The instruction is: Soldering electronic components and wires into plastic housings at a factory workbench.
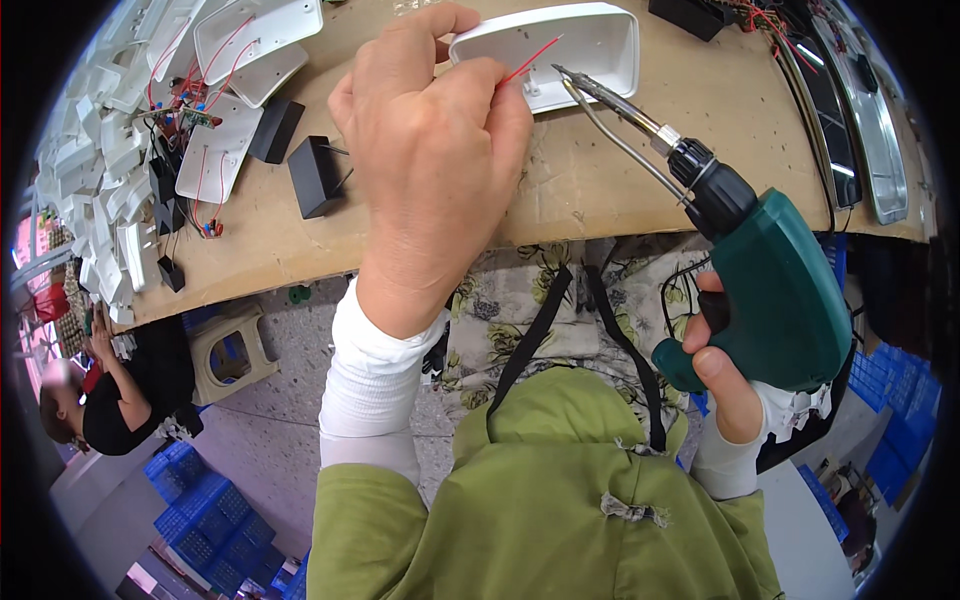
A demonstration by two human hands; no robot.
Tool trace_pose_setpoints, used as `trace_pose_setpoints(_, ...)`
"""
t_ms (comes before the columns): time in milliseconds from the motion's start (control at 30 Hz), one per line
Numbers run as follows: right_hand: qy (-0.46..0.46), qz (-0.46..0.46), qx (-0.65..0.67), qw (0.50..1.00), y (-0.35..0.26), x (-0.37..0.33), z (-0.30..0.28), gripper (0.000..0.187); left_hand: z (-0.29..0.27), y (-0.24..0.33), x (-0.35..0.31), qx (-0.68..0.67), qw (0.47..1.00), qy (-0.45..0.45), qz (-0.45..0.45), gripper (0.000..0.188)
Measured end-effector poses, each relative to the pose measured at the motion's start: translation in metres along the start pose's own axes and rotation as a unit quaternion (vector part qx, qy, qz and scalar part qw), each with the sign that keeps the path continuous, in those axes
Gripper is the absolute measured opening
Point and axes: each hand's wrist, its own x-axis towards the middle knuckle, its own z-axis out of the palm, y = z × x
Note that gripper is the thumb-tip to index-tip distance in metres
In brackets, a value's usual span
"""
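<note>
My left hand (425, 140) is closed at the near left of a white plastic housing (610, 45), pinching a thin red wire (533, 60) between thumb and forefinger. The wire's bare end points up and right across the hollow housing, which lies on the cardboard-covered bench. My right hand (730, 390) is wrapped round the handle of a green soldering gun (785, 290). Its metal tip and the thin feed tube beside it reach over the housing's near edge, a short way from the wire's end. What lies under my left fingers is hidden.
Black boxes (315, 178) lie left of my hand, near white shells with red wires and small circuit boards (190, 115). White housings (115, 160) pile up at far left. A long metal tray (882, 160) lies at right. Another person (130, 385) sits beyond a stool (232, 355) at left.
</note>
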Motion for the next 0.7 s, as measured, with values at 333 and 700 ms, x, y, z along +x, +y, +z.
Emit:
trace_pose_setpoints(333,0.01,-0.006,-0.021,1.0,-0.004,0.003,0.008,0.038,-0.01,0.016,0.009,0.024,0.996,-0.046,-0.071,0.007)
trace_pose_setpoints(700,0.003,-0.004,-0.045,0.999,-0.009,0.005,0.012,0.034,-0.013,0.017,0.012,0.011,0.995,-0.05,-0.087,0.006)
